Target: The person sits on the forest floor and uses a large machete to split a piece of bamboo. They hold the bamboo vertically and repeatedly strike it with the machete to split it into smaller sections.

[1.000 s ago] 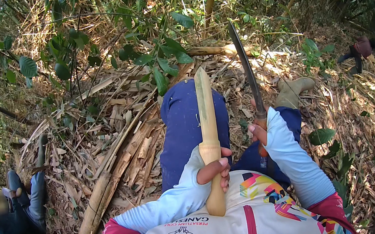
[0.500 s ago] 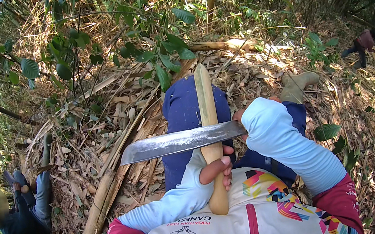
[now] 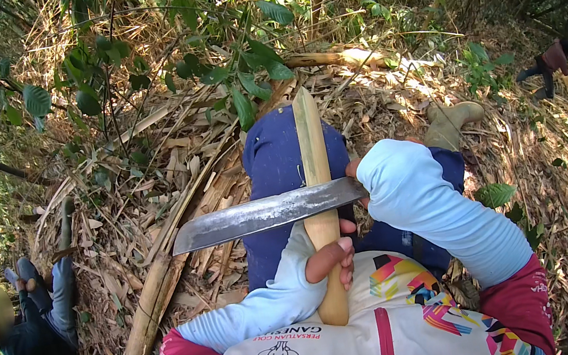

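A pale, sword-shaped piece of wood [image 3: 312, 144] stands along my raised knee, its pointed end away from me and its rounded end against my shirt. My left hand [image 3: 331, 260] is closed round its narrower lower part. In my right hand [image 3: 355, 176] I hold a machete [image 3: 260, 216]; the handle is hidden behind the light blue sleeve and fingers. The broad grey blade lies across the wood just above my left hand and points left, slightly tilted down at its tip. Whether the edge bites into the wood I cannot tell.
Dry leaves and shavings cover the ground. A split log [image 3: 147, 319] lies along my left, another branch [image 3: 339, 57] farther ahead. Leafy twigs [image 3: 244, 84] hang in front. One person [image 3: 41, 324] sits at far left; another, partly seen person [image 3: 550, 68] is at far right.
The machete has slid a little left and toward me along the wood, and its tip has dropped slightly. My left hand keeps its grip.
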Available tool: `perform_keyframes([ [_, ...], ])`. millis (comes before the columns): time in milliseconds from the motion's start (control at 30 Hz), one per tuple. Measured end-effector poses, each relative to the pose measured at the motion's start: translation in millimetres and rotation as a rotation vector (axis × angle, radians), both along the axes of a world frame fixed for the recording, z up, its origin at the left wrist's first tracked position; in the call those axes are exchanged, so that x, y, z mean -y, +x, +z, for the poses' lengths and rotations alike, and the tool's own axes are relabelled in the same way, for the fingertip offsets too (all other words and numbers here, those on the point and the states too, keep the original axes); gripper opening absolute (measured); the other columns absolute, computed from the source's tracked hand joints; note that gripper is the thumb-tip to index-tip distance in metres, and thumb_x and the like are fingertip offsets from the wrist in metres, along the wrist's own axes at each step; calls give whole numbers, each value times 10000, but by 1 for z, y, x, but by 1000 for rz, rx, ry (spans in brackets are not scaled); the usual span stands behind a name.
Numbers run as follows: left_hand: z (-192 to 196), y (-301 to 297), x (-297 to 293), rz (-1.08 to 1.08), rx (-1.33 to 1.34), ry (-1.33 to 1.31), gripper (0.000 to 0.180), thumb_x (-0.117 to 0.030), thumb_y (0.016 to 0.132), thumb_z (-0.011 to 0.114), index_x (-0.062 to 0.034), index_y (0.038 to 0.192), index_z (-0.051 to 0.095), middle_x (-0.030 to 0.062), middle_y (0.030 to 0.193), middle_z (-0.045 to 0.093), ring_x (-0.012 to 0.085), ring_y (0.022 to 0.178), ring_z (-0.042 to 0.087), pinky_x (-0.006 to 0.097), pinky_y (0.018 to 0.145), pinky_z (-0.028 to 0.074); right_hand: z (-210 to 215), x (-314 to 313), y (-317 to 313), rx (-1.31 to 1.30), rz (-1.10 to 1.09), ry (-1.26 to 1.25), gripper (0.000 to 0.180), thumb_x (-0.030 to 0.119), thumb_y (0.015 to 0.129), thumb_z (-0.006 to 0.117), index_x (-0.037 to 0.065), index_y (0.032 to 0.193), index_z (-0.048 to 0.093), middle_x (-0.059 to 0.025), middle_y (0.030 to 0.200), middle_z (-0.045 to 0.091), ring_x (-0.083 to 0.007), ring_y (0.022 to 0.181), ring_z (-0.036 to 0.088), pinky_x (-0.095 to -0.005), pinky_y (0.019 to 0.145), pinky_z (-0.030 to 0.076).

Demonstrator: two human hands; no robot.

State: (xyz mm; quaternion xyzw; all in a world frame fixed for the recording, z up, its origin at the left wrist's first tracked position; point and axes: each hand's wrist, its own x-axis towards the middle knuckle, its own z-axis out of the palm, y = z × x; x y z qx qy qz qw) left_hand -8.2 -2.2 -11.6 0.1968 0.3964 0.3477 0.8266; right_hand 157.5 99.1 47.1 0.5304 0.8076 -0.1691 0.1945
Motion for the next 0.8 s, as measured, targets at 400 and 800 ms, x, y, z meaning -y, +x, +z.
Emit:
perform_keyframes([
  [400,-3,-1,-3,-42,18,14,309,-124,893,587,-23,1151,449,67,738,479,163,570,512,335,557,470,-10,4,7,-18,15,82,213,227,815,570,168,1010,628,-81,841,680,-311,836,672,-471,689,490],
  [800,2,-1,-2,-25,33,11,331,-132,870,608,-6,1141,464,62,733,511,146,564,513,301,544,452,-5,6,6,-15,-19,35,252,181,760,632,162,1011,645,-113,832,681,-333,813,672,-478,704,503],
])
